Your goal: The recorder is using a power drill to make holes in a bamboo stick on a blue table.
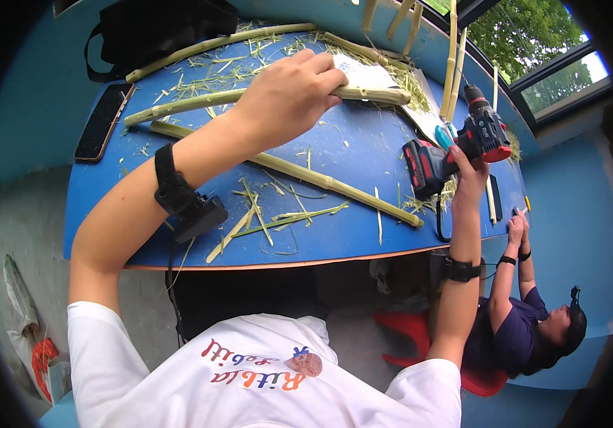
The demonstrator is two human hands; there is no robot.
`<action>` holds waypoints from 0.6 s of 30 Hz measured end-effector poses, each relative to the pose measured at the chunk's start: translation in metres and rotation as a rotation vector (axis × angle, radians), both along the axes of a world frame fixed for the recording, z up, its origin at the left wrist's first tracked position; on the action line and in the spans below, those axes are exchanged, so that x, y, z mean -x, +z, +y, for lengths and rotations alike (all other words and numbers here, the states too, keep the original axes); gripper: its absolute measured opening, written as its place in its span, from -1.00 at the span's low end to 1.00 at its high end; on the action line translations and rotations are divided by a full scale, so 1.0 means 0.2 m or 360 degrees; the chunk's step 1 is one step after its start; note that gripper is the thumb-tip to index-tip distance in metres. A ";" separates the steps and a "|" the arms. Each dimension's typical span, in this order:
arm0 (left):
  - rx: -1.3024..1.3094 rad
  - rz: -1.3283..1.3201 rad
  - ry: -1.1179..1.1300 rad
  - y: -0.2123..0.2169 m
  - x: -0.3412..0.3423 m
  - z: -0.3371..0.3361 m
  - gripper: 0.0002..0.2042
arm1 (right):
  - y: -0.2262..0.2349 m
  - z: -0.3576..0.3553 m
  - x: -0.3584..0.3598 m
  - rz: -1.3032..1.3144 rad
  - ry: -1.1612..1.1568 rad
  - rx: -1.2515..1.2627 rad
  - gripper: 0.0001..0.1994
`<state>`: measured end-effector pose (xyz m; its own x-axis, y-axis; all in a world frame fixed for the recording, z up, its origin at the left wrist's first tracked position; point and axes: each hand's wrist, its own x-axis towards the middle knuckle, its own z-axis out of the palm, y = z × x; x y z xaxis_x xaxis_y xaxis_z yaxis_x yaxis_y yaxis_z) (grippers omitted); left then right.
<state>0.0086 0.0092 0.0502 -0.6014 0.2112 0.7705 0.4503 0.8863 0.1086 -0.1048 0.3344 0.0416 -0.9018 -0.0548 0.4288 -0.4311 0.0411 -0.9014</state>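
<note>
Our left hand (289, 89) grips a green stalk (374, 93) lying crosswise on the bench (349, 153). Our right hand (469, 171) holds the drill (456, 146), just right of the stalk's end.

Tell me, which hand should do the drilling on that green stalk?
The right hand, probably: it already grips the red and black cordless drill. The left hand is busy clamping the green stalk on the blue table.

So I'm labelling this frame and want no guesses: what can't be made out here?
- Left hand: its fingers hide the grip on the green stalk.
- Drill: the bit tip blurs among upright stalks; right hand covers the trigger.
- Black bag: cut off by the top edge.
</note>
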 end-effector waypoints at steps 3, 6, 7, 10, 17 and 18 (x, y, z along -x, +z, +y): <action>-0.0015 0.0045 0.0011 0.01 0.00 0.00 -0.81 | 0.04 0.08 -0.16 0.0067 -0.0117 0.0076 -0.52; -0.0013 0.0106 0.0025 0.03 -0.01 -0.01 -0.77 | 0.04 0.08 -0.39 0.0268 -0.0317 0.0278 -0.51; -0.0020 0.0121 0.0041 0.04 -0.03 -0.02 -0.75 | 0.05 0.05 -0.47 0.0340 -0.0314 0.0277 -0.51; -0.0069 0.0144 -0.0019 0.04 -0.03 0.01 -0.70 | 0.11 -0.09 -0.57 0.0118 0.0271 -0.0032 -0.50; -0.0213 0.0121 -0.0130 0.00 0.01 0.02 -0.70 | -0.02 -0.66 -0.36 -0.0545 0.1108 0.0126 -0.57; -0.0199 0.0194 -0.0145 -0.01 0.02 0.03 -0.71 | -0.01 -0.70 -0.32 -0.0553 0.1007 0.0215 -0.62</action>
